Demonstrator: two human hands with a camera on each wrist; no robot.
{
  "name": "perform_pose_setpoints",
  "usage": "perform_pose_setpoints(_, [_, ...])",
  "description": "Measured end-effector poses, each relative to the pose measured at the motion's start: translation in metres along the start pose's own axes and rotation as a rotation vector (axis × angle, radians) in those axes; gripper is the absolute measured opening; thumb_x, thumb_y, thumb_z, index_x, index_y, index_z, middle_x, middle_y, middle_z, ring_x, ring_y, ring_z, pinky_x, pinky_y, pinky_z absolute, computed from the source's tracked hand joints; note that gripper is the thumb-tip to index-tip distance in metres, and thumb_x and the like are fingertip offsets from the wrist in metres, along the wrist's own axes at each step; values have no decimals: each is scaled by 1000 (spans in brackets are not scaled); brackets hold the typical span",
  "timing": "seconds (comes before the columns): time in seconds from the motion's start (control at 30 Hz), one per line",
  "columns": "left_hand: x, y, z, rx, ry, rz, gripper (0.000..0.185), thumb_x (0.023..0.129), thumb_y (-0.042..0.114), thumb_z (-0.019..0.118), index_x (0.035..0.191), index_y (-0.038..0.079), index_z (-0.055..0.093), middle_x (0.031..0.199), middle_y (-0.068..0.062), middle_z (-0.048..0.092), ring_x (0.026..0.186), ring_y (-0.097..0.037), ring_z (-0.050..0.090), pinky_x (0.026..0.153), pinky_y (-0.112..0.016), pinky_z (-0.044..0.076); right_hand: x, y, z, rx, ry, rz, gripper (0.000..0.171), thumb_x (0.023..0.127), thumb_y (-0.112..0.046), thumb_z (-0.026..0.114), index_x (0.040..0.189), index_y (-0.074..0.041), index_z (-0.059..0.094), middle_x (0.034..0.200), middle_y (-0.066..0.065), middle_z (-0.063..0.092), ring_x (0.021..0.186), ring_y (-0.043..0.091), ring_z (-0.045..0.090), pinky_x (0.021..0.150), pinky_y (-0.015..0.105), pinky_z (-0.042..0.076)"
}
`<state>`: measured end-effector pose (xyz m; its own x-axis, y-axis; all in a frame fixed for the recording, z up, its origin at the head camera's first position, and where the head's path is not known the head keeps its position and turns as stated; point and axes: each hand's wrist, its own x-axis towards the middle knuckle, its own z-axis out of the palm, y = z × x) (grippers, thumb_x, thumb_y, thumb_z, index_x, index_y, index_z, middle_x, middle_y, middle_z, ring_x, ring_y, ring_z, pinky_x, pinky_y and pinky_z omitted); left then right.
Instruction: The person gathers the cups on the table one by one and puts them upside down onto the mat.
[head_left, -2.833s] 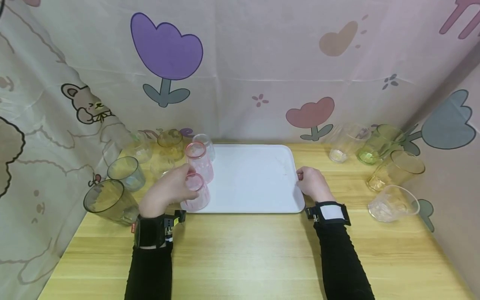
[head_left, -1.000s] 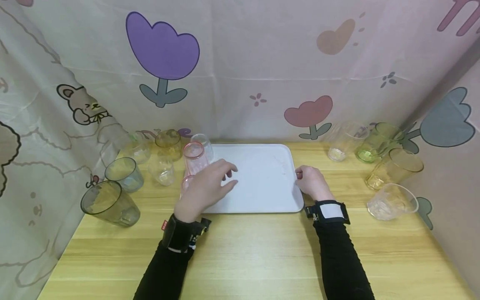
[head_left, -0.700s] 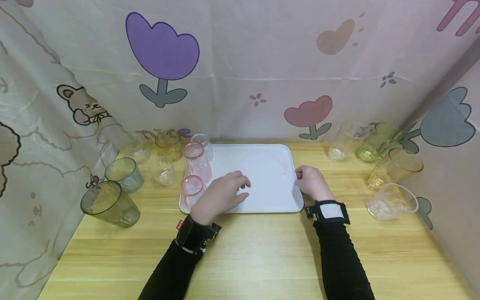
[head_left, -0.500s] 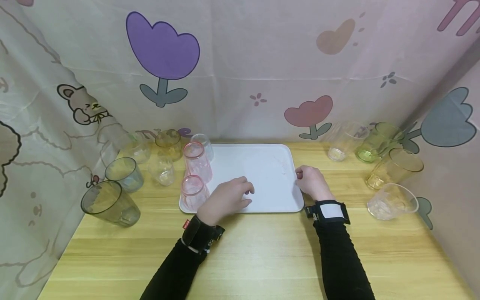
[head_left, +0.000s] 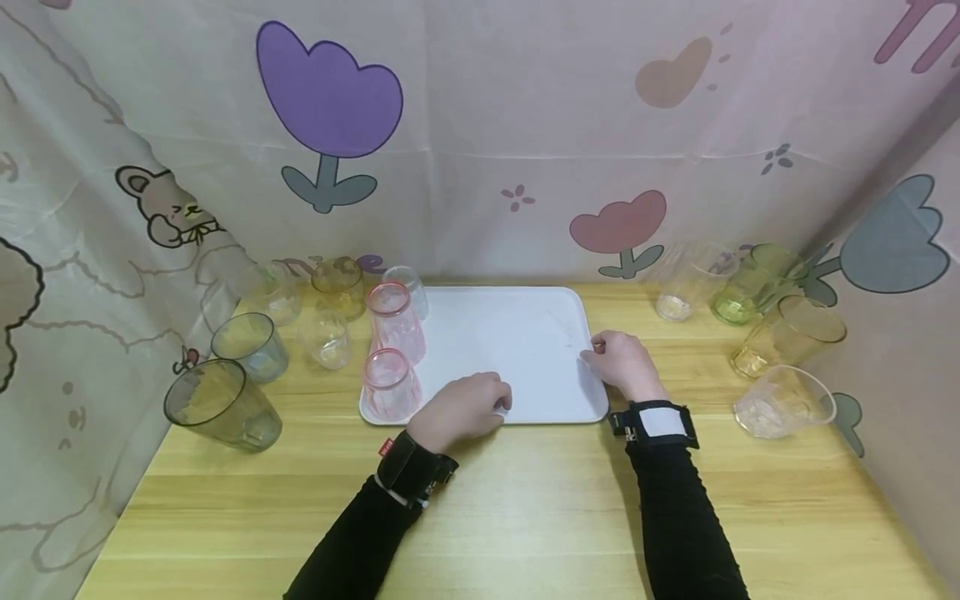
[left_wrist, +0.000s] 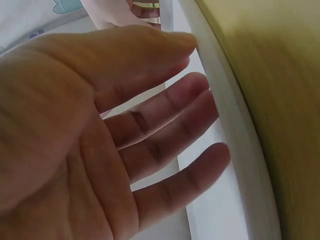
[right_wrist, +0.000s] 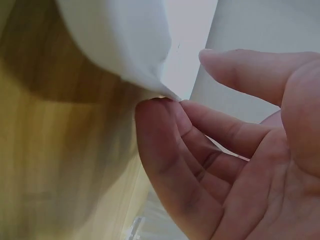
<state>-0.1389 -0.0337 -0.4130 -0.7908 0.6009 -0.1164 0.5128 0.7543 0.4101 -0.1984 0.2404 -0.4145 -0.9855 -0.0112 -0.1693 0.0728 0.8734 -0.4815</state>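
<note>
White rounded tray [head_left: 517, 350] lies flat on the table, two pink cups [head_left: 392, 358] standing on its left edge.

The left hand [left_wrist: 90, 150] fills the view, its straight fingers [left_wrist: 175, 100] spread over the white tray [left_wrist: 220, 130], whose rim runs from twelve to six o'clock beside the desk [left_wrist: 280, 75].

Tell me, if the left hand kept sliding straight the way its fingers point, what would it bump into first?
Probably the right hand at the white tray's right edge; the left hand points right across bare tray, though depth is uncertain.
</note>
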Motion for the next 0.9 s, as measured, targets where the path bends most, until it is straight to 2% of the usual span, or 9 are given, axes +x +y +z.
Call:
perform_pose_setpoints(0.17, [3, 2, 1, -31, -29, -5, 14, 92, 6, 68, 100, 13, 77, 102, 2, 71, 95, -14, 64, 86, -32, 57, -1, 3, 2, 45, -3, 18, 52, 102, -26, 62, 139, 9, 57, 130, 29, 65, 117, 42, 63, 98, 55, 53])
perform_pose_setpoints(0.27, [5, 3, 1, -38, -48, -19, 12, 93, 6, 67, 96, 14, 76, 95, 3, 70, 88, -12, 61, 81, -30, 56, -1, 8, 3, 94, 60, 1, 53, 102, -27, 62, 140, 8, 56, 127, 28, 66, 112, 41, 64, 93, 53, 54])
perform_pose_setpoints(0.33, [5, 3, 1, -41, -62, -21, 12, 94, 5, 67, 94, 14, 75, 91, 5, 68, 84, -11, 59, 77, -28, 54, 0, 13, 2, 149, 153, -14, 51, 102, -26, 62, 140, 7, 57, 124, 27, 67, 107, 39, 66, 88, 49, 54])
perform_pose_setpoints(0.4, [5, 3, 1, -41, -70, -19, 12, 93, 4, 68, 92, 14, 74, 87, 6, 65, 81, -11, 57, 74, -26, 52, 3, 19, 1, 222, 284, -38, 48, 101, -24, 63, 139, 6, 59, 122, 25, 68, 103, 39, 68, 83, 44, 54])
perform_pose_setpoints(0.53, [4, 2, 2, -44, -71, -23, 12, 92, 4, 69, 90, 15, 73, 84, 8, 62, 80, -11, 56, 71, -25, 49, 6, 25, -5, 389, 539, -63, 43, 100, -21, 65, 135, 3, 62, 123, 20, 68, 104, 36, 68, 81, 29, 51])
perform_pose_setpoints(0.63, [3, 1, 1, -51, -69, -30, 12, 92, 4, 69, 90, 15, 73, 84, 8, 62, 80, -11, 56, 71, -25, 50, 8, 26, -13, 476, 682, -51, 39, 99, -20, 65, 132, 2, 63, 124, 16, 66, 105, 28, 66, 80, 18, 49])
perform_pose_setpoints(0.7, [2, 1, 1, -52, -69, -33, 12, 92, 4, 69, 90, 15, 73, 84, 8, 63, 80, -12, 56, 72, -25, 50, 10, 28, -18, 521, 756, -37, 39, 98, -18, 66, 131, 2, 63, 124, 13, 65, 106, 25, 64, 82, 16, 49])
perform_pose_setpoints(0.8, [1, 3, 1, -52, -64, -26, 12, 92, 4, 69, 90, 15, 74, 84, 7, 63, 80, -11, 56, 72, -26, 50, 15, 32, -26, 586, 830, -6, 43, 96, -17, 69, 135, -2, 59, 126, 6, 59, 112, 21, 59, 91, 21, 52])
perform_pose_setpoints(0.9, [-1, 4, 1, -47, -60, -19, 13, 91, 3, 68, 90, 14, 74, 84, 7, 63, 81, -11, 56, 73, -25, 50, 20, 38, -31, 618, 859, 48, 56, 94, -20, 72, 144, -10, 49, 133, -3, 49, 122, 19, 50, 100, 27, 47])
